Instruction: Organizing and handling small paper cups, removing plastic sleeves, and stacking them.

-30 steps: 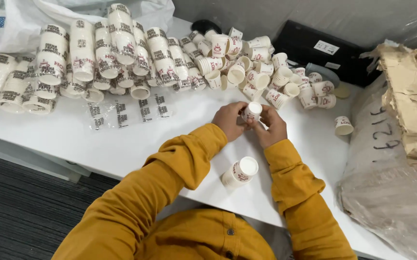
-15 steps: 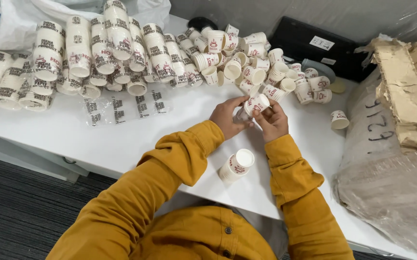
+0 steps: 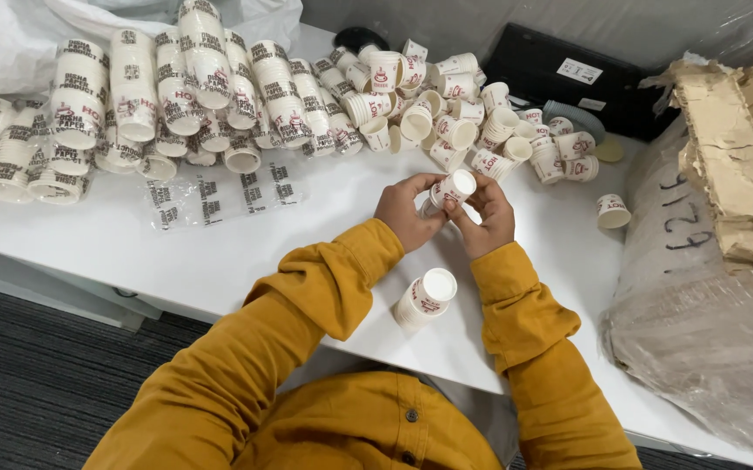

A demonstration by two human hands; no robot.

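Both my hands meet over the white table point(image 3: 176, 252) around one small white paper cup point(image 3: 453, 189) with red print. My left hand point(image 3: 407, 211) grips the cup's base from the left. My right hand point(image 3: 487, 216) holds its rim side, fingers curled over the top. Both arms wear mustard-yellow sleeves. Just below my hands a short stack of the same cups point(image 3: 424, 298) lies tilted on the table, between my forearms.
Wrapped sleeves of stacked cups point(image 3: 133, 96) lie at the back left, loose cups point(image 3: 481, 122) heaped at the back middle. Empty clear wrappers point(image 3: 220, 196) lie flat. One lone cup point(image 3: 611, 211) stands right. A black case point(image 3: 568, 78) and wrapped cardboard bundle point(image 3: 707, 287) fill the right.
My hands stay together on the cup; it has turned so that its white open rim faces more up and to the right. The stack by my forearms has not moved.
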